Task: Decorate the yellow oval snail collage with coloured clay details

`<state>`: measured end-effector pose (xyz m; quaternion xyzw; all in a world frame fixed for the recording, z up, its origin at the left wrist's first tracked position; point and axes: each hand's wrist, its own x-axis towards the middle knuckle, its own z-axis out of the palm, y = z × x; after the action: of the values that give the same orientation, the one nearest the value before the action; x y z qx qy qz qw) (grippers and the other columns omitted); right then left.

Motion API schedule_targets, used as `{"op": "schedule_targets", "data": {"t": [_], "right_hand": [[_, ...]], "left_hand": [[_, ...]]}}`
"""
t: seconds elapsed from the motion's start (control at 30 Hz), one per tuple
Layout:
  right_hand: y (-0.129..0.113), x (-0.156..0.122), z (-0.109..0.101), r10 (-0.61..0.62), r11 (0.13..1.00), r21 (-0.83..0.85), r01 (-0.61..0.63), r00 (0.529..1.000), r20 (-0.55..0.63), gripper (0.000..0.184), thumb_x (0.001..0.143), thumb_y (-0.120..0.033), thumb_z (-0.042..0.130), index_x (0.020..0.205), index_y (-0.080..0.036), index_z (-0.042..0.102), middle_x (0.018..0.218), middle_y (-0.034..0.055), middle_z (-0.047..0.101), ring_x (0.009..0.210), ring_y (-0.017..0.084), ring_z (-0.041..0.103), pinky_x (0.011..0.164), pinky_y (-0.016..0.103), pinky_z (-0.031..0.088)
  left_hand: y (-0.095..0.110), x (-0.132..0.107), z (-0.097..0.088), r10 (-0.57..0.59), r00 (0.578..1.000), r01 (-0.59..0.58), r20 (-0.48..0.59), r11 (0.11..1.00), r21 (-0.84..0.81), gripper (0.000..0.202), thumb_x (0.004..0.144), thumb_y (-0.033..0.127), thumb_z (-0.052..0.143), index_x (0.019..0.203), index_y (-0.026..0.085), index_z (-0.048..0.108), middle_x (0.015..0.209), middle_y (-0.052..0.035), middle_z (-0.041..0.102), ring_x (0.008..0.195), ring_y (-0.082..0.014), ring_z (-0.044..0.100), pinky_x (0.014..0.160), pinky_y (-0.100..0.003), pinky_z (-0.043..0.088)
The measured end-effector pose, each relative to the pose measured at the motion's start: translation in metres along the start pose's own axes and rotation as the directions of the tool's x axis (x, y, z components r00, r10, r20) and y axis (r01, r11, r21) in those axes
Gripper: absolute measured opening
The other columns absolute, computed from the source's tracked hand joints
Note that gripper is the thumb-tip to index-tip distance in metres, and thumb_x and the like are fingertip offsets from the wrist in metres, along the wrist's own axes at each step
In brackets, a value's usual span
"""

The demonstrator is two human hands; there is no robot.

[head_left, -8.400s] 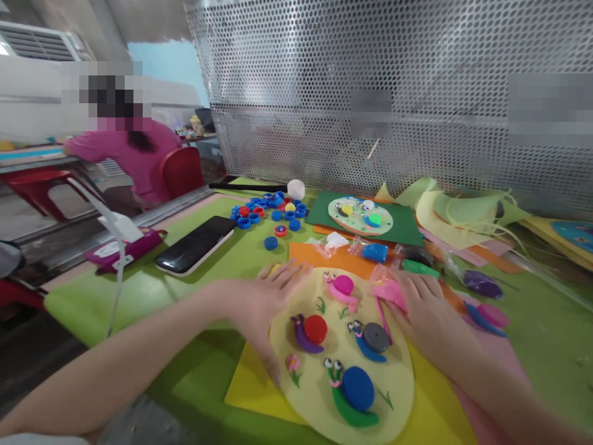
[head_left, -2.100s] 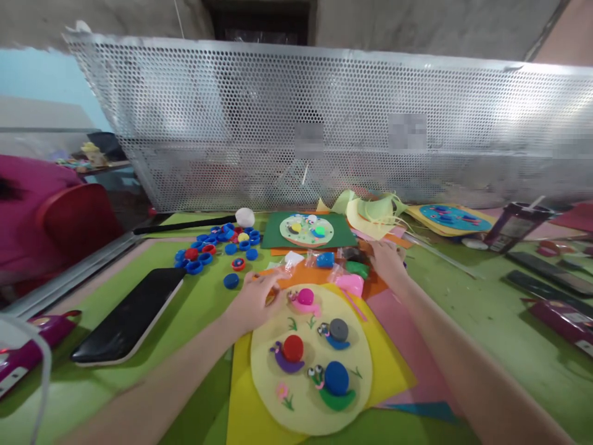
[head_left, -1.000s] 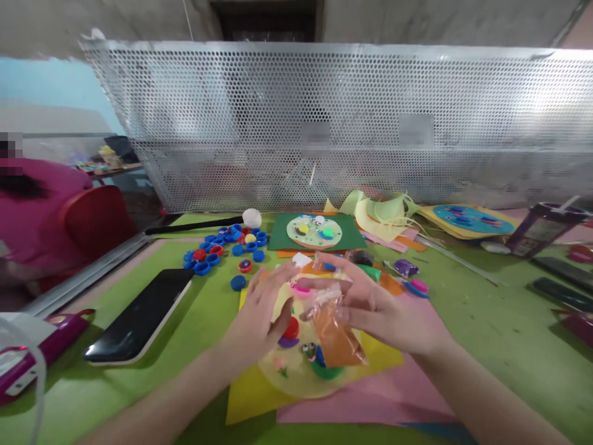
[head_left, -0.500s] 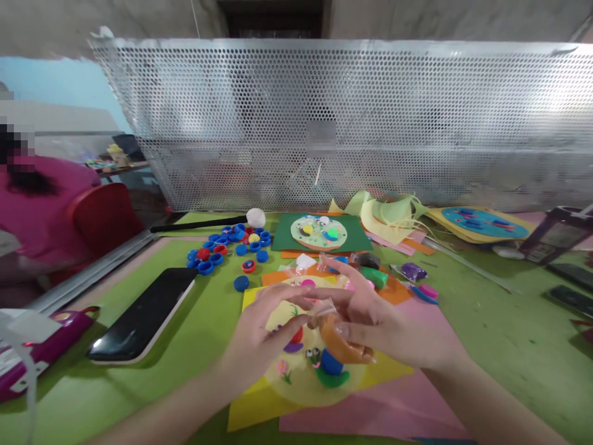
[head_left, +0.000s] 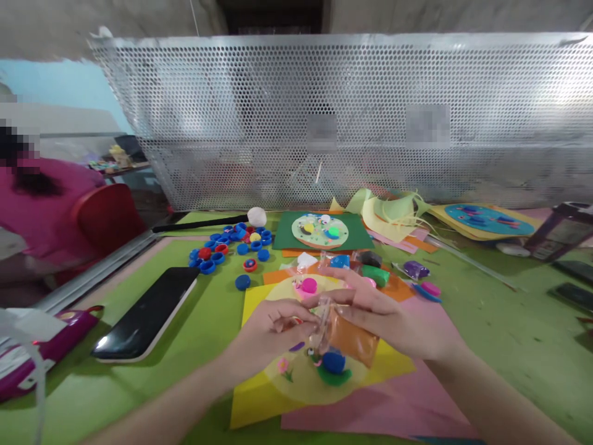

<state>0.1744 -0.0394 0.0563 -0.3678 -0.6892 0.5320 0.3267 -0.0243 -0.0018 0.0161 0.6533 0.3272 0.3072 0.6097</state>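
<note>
Between my hands is a clear plastic packet of orange-brown clay [head_left: 354, 335]. My right hand [head_left: 377, 309] grips its body, thumb on top. The fingers of my left hand [head_left: 280, 327] pinch the packet's clear end. Below lies a pale round card [head_left: 301, 392] on yellow paper [head_left: 250, 402]. The card carries a clay snail with a blue shell [head_left: 333, 361] and green body, a pink clay flower [head_left: 283, 366] and a pink-shelled clay figure [head_left: 309, 285]. My hands cover part of the card's middle.
Blue and red bottle caps [head_left: 217, 258], a black phone [head_left: 148, 312] and a purple device [head_left: 55, 346] lie to the left. Behind are clay packets [head_left: 374, 275] and a decorated disc [head_left: 319, 231] on green card. A perforated metal panel [head_left: 287, 123] stands at the back.
The packet has turned so its flat face shows, and the clay looks spread wider. My left fingers have curled in closer around its clear end.
</note>
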Motion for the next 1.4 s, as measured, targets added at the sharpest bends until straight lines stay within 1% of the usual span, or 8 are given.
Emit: {"op": "schedule_targets", "data": {"t": [0.13,0.27,0.43,0.6,0.8,0.93,1.13,1.4], "right_hand": [[0.010,0.003,0.005,-0.126,0.948,-0.315,0.047,0.963,-0.236,0.030,0.087,-0.026,0.041,0.117,-0.028,0.041,0.109,0.0043,0.057,0.095,0.016,0.056,0.081,0.037,0.047],[0.010,0.003,0.017,-0.495,0.652,-0.758,-0.011,0.751,-0.437,0.007,0.082,-0.024,0.048,0.076,-0.021,0.049,0.079,0.0023,0.056,0.081,0.018,0.052,0.074,0.037,0.041],[0.010,0.001,0.034,-0.249,0.731,-0.681,-0.050,0.909,-0.335,0.029,0.085,-0.034,0.045,0.060,-0.020,0.040,0.054,-0.0042,0.044,0.050,0.009,0.040,0.047,0.023,0.030],[0.018,0.006,0.041,-0.102,0.863,-0.500,-0.078,0.941,-0.322,0.029,0.086,-0.034,0.042,0.061,-0.019,0.039,0.055,-0.0046,0.043,0.049,0.007,0.038,0.044,0.021,0.028],[0.016,0.005,0.035,-0.139,0.849,-0.527,-0.018,0.957,-0.256,0.027,0.091,-0.025,0.032,0.066,-0.019,0.041,0.064,-0.0024,0.051,0.058,0.008,0.045,0.051,0.022,0.034],[0.016,0.004,0.033,-0.165,0.743,-0.669,-0.032,0.959,-0.229,0.022,0.088,-0.016,0.035,0.068,-0.019,0.044,0.066,-0.0022,0.053,0.062,0.010,0.048,0.056,0.023,0.035],[0.021,0.009,0.041,-0.214,0.393,-0.918,0.048,0.976,-0.040,0.016,0.071,-0.002,0.049,0.068,-0.017,0.047,0.064,0.0006,0.054,0.053,0.012,0.044,0.048,0.025,0.029],[0.024,0.011,0.039,-0.303,0.204,-0.970,0.135,0.950,0.069,0.022,0.066,0.001,0.048,0.057,-0.019,0.044,0.055,-0.0012,0.050,0.046,0.011,0.037,0.044,0.028,0.025]], "left_hand": [[0.006,0.000,-0.002,-0.015,0.998,0.016,-0.066,1.000,0.026,0.012,0.068,0.028,0.065,0.065,0.017,0.063,0.062,0.0016,0.060,0.055,-0.0095,0.052,0.052,-0.020,0.040],[0.011,-0.002,-0.003,0.079,0.977,-0.076,-0.196,0.997,0.025,0.011,0.070,0.026,0.064,0.065,0.017,0.060,0.060,0.0032,0.058,0.052,-0.0069,0.050,0.049,-0.017,0.038],[0.009,-0.008,0.004,0.226,0.945,-0.216,-0.237,0.974,0.067,0.007,0.070,0.022,0.063,0.067,0.018,0.059,0.068,0.0012,0.058,0.062,-0.0105,0.056,0.056,-0.019,0.046],[0.009,-0.011,0.009,0.261,0.947,-0.231,-0.186,0.958,0.167,0.010,0.070,0.021,0.063,0.061,0.017,0.061,0.066,-0.0007,0.057,0.063,-0.0122,0.056,0.058,-0.022,0.046],[0.012,-0.008,0.009,0.116,0.978,-0.093,-0.174,0.987,0.134,0.012,0.071,0.027,0.058,0.067,0.016,0.057,0.067,-0.0011,0.057,0.060,-0.0129,0.055,0.055,-0.025,0.045],[0.008,-0.010,0.008,0.145,0.974,-0.096,-0.176,0.960,0.261,0.013,0.079,0.029,0.049,0.072,0.018,0.049,0.066,0.0011,0.051,0.058,-0.0121,0.052,0.055,-0.025,0.044],[0.003,-0.016,0.006,0.396,0.916,-0.300,0.064,0.571,0.764,0.008,0.075,0.015,0.043,0.070,0.020,0.040,0.072,-0.0001,0.047,0.064,-0.0146,0.047,0.056,-0.026,0.038],[0.006,-0.014,0.006,0.282,0.958,-0.209,0.053,0.560,0.802,0.010,0.068,0.011,0.042,0.064,0.020,0.039,0.065,0.0013,0.046,0.061,-0.0143,0.047,0.053,-0.023,0.037]]}}
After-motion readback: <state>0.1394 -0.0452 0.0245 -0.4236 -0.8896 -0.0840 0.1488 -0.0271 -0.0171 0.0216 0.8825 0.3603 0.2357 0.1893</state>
